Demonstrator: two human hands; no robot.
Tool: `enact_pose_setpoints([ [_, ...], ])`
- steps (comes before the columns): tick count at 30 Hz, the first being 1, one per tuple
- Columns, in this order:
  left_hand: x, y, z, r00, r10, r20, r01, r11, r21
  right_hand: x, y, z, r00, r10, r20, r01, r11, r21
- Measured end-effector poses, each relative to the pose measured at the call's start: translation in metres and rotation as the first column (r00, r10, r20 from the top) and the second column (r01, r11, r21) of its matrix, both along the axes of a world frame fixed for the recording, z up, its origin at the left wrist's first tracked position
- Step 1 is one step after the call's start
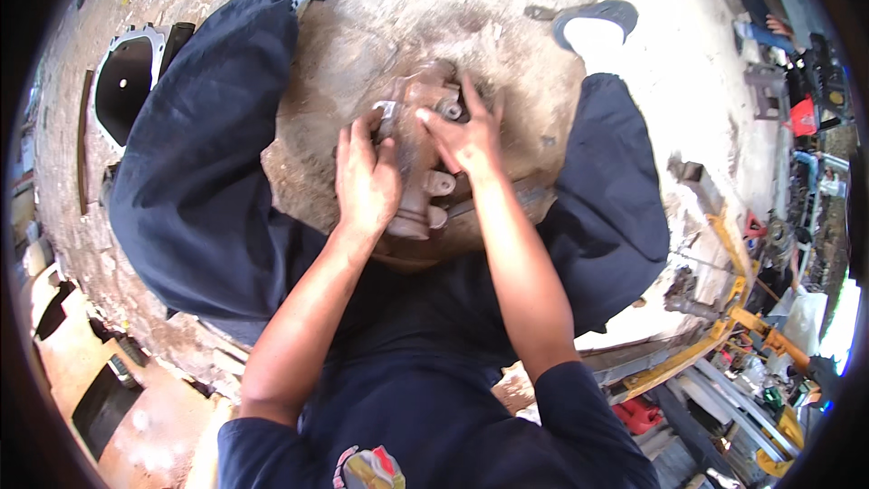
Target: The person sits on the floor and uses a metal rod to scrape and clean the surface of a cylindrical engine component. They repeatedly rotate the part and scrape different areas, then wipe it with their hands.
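Observation:
A long, rusty brown metal housing [412,213] with bolt lugs lies on the dirty floor between my bent legs. My left hand [367,172] rests along its left side, fingers curled against it beside a small pale fitting [387,109]. My right hand [466,136] grips its upper right part, thumb across the top and fingers reaching over the right side near a round boss [450,109]. Some fingertips are hidden or blurred against the metal. A flat metal bar [498,199] lies on the floor just right of the housing.
A black metal pan with a silver flange [127,81] lies left of my leg. At right are a yellow jack-like frame [733,299], red objects [638,412] and cluttered metal parts. Part of another person [760,27], with a visible hand, appears at upper right.

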State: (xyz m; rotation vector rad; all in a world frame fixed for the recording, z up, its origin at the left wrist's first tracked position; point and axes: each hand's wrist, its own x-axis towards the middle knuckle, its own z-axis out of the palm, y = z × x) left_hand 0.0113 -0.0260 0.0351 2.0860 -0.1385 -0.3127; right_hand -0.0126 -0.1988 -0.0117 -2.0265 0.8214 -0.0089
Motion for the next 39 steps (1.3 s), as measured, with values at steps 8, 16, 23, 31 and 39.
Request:
enact_pose_setpoints([
  [8,-0.005,-0.006,-0.007,0.998,0.030,0.051,-0.032,0.999,0.035,-0.031,-0.004,0.012,0.988,0.119,-0.103,-0.126,0.990,-0.062],
  [16,-0.004,0.006,-0.013,0.967,0.241,-0.084,-0.245,0.969,-0.039,0.015,0.023,0.031,0.990,0.121,-0.074,-0.136,0.956,-0.260],
  [23,0.003,0.010,-0.012,0.907,0.197,-0.372,-0.249,0.964,-0.096,0.035,0.007,0.037,0.970,0.115,-0.214,-0.160,0.966,-0.205],
  [31,-0.003,0.011,-0.020,0.898,0.216,-0.384,-0.314,0.925,-0.214,-0.001,0.028,0.049,0.941,0.262,-0.215,-0.299,0.940,-0.163],
  [39,-0.002,0.011,-0.017,0.882,0.216,-0.419,-0.325,0.923,-0.207,0.025,0.010,0.018,0.939,0.261,-0.225,-0.321,0.899,-0.297],
])
